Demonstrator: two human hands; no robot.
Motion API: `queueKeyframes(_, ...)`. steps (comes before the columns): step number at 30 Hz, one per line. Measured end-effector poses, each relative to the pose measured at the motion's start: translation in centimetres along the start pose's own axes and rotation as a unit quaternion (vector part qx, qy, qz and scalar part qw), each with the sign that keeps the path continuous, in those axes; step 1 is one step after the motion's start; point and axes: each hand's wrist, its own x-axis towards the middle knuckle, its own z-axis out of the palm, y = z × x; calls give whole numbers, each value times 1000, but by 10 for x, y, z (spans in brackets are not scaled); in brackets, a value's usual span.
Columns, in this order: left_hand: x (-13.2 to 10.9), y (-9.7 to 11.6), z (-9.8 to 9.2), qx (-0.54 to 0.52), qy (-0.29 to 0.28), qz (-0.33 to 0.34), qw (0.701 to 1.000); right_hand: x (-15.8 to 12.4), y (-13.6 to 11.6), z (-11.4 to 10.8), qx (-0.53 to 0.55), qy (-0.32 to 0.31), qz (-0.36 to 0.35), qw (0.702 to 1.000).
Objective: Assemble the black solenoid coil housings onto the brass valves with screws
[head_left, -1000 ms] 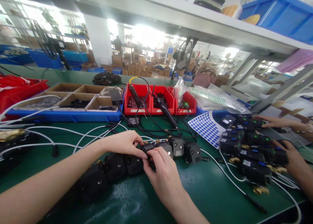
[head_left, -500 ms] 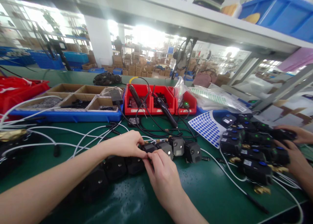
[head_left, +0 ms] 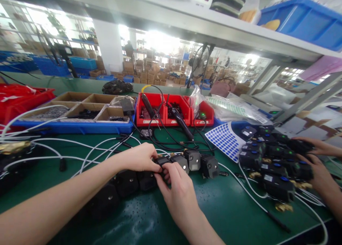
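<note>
My left hand (head_left: 139, 157) and my right hand (head_left: 177, 189) meet over a small black valve unit (head_left: 162, 162) in a row of such units on the green mat. Both hands have fingers curled and pinched on that unit. To its right stand more units with grey faces (head_left: 193, 160), and to its left lies a line of black units (head_left: 125, 182) partly hidden under my left forearm.
Red bins (head_left: 160, 122) with black tools and a blue tray of cardboard compartments (head_left: 80, 125) stand behind. A sheet of blue dot stickers (head_left: 226, 139) lies right of centre. White cables (head_left: 80, 147) cross the mat. A co-worker's hands (head_left: 320, 175) handle black units (head_left: 269, 159) at the right.
My hands stay on the same unit, my right fingers shifting slightly. The co-worker's far hand has drawn back to the right and now holds a black unit.
</note>
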Motion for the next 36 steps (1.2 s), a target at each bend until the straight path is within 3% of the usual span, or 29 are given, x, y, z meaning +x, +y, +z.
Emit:
queueKeyframes(5, -3, -2, -6, -4, 11, 7, 1000, 4, 1, 0, 32, 4, 18, 999)
queueKeyframes(8, -17, 4, -8, -106, 69, -5, 992, 2, 2, -12, 69, 27, 46, 996)
queueKeyframes(10, -30, 14, -4, -270, 97, -38, 957, -2, -2, -27, 119, 57, 84, 988)
queueKeyframes(13, -50, 35, 14, -473, 61, -67, 876, -10, -15, -51, 197, 91, 127, 968)
queueKeyframes(16, -59, 52, 36, -540, 16, -79, 838, -17, -30, -66, 212, 78, 94, 970)
queueKeyframes(19, -60, 61, 52, -558, 19, -102, 823, -19, -37, -68, 162, 17, 19, 986)
queueKeyframes(24, -59, 72, 69, -494, 59, -140, 856, -24, -32, -59, 111, -45, 3, 993)
queueKeyframes(28, -59, 75, 68, -429, 42, -121, 894, -32, -22, -63, 136, -33, 27, 990)
queueKeyframes(30, -56, 70, 56, -354, 40, -100, 929, -37, -11, -68, 157, -27, 71, 985)
queueKeyframes(32, -49, 59, 38, -270, 80, -78, 956, -42, 2, -71, 151, -21, 110, 982)
queueKeyframes(36, -22, 34, 4, -148, 146, -55, 977, -39, 22, -62, 99, 13, 107, 989)
